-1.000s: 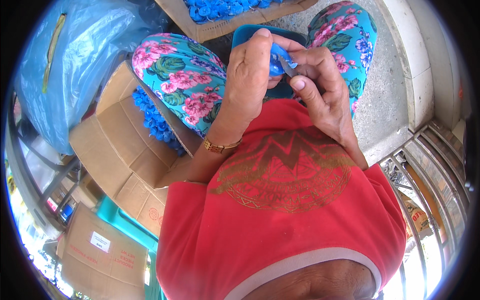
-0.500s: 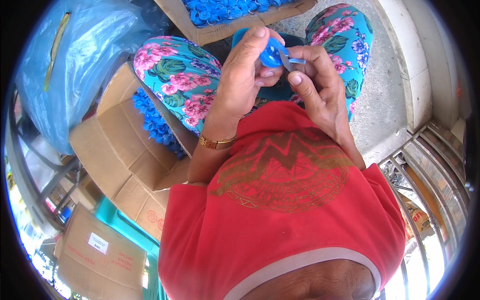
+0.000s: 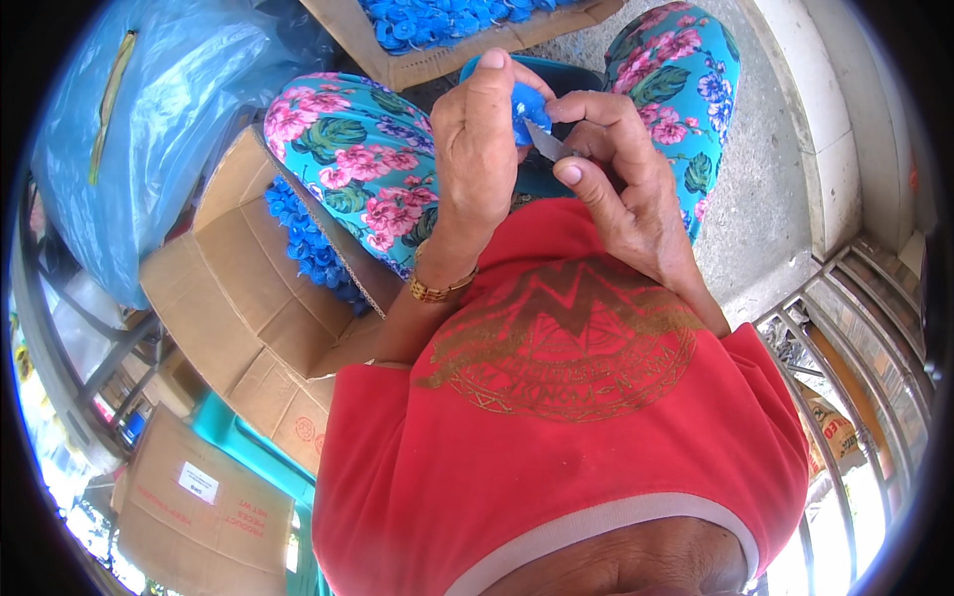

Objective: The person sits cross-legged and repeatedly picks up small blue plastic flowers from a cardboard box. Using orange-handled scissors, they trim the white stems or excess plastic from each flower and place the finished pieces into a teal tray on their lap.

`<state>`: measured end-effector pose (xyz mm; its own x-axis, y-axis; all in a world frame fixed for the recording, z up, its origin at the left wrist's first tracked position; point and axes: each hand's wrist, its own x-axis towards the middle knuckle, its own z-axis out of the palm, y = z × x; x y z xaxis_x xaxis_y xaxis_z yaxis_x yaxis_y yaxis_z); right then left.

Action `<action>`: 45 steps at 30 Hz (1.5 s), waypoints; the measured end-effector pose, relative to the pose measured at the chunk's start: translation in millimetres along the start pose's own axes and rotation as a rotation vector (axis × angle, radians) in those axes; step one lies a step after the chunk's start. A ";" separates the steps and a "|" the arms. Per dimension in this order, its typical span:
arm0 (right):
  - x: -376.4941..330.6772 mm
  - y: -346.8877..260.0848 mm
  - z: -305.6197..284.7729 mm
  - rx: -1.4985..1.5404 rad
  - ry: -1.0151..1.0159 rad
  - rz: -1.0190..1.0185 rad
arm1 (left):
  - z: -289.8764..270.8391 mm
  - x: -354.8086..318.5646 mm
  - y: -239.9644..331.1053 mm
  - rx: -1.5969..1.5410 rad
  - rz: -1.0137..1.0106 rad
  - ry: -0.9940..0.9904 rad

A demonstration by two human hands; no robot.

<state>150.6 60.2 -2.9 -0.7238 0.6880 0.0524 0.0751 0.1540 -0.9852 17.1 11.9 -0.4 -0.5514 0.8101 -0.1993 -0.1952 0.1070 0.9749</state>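
Between the fingers of my left hand (image 3: 482, 149) is a small round blue plastic piece (image 3: 529, 111), partly hidden by the thumb side of that hand. My right hand (image 3: 626, 164) pinches a short grey knife blade (image 3: 547, 143) between thumb and fingers. The blade's tip points up and left and meets the face of the blue piece, or lies just in front of it. Both hands are held up close together over my lap. Under them shows part of a teal basin (image 3: 586, 79) between my knees.
At the far side a cardboard box (image 3: 417, 72) holds many blue plastic pieces (image 3: 437, 22). Left of my lap an open carton (image 3: 234, 263) has more blue pieces (image 3: 308, 238) beside it. A large blue plastic bag (image 3: 164, 109) lies far left; metal railings (image 3: 845, 348) stand at right.
My left hand has turned, so the blue piece is more edge-on and sits further left. The right hand has shifted slightly left, and more of the blade shows.
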 end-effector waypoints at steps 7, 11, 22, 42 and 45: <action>1.3 2.2 -1.2 -0.039 -0.023 0.000 | -7.4 2.9 0.2 -0.131 -0.166 -0.111; 3.1 10.1 4.1 -0.010 0.032 -0.092 | -9.0 2.8 -2.7 -0.256 -0.246 -0.129; 6.3 9.9 2.9 0.174 -0.014 -0.015 | -7.3 -2.0 -1.2 -0.168 -0.153 -0.124; -0.1 4.0 0.7 0.137 0.013 0.110 | -10.1 4.3 -0.3 -0.305 -0.177 -0.180; -0.1 4.9 -0.1 0.113 0.008 0.114 | -11.2 3.9 0.9 -0.274 -0.164 -0.193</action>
<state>151.2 60.9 -7.7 -0.7094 0.7023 -0.0598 0.0785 -0.0057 -0.9969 5.6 8.7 -1.4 -0.3369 0.8916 -0.3025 -0.4928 0.1069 0.8636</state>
